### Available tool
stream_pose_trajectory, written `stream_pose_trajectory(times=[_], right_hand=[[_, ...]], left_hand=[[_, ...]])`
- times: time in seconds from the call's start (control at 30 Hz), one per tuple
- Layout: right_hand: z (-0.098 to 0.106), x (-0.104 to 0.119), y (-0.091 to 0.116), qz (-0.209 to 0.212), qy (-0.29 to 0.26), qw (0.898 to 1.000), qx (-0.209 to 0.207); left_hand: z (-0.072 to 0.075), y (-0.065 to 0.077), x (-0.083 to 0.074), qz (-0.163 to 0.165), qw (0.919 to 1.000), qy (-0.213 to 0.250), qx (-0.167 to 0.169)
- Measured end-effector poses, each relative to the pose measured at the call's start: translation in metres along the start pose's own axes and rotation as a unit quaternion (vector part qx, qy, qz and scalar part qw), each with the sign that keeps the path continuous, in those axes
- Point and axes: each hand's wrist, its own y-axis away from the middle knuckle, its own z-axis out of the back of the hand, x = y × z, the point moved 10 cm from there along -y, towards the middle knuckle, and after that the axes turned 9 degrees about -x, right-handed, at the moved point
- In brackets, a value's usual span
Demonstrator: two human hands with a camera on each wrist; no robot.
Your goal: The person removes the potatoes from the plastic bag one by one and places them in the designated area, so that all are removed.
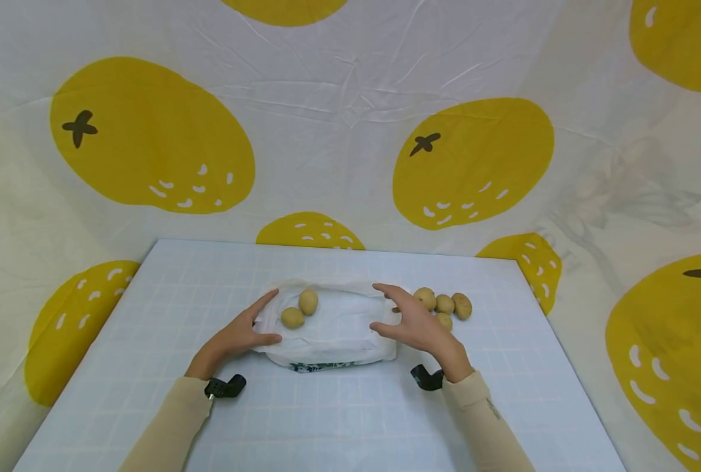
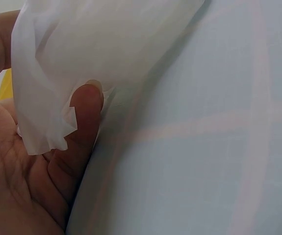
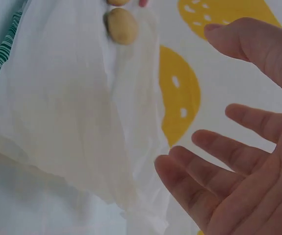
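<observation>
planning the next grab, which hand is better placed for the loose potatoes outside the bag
Probably the right hand: it is beside the loose potatoes and holds nothing, while the left hand is at the opposite end of the white bag.

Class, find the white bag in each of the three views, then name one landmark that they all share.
Head: the white bag lies just below the picture's centre.
Left wrist: part of it spreads across the upper left.
Right wrist: it fills most of the left half.
Shared landmark: the pale tabletop, around the bag, at right, and at lower left respectively.
</observation>
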Motion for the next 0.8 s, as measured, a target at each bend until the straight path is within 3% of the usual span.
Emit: stream_pose_trajectory(times=[0.13, 0.4, 0.8], right_hand=[[-0.010, 0.012, -0.006, 0.016, 0.009, 0.999, 0.029], [-0.035, 0.026, -0.026, 0.070, -0.007, 0.993, 0.092], [-0.060, 0.029, -0.057, 0.065, -0.003, 0.988, 0.139]], left_hand=[[0.000, 0.000, -0.001, -0.008, 1.0000, 0.000, -0.001], [0.001, -0.001, 0.000, 0.007, 0.9999, -0.007, 0.001], [0.000, -0.001, 0.002, 0.009, 0.9999, -0.010, 0.006]])
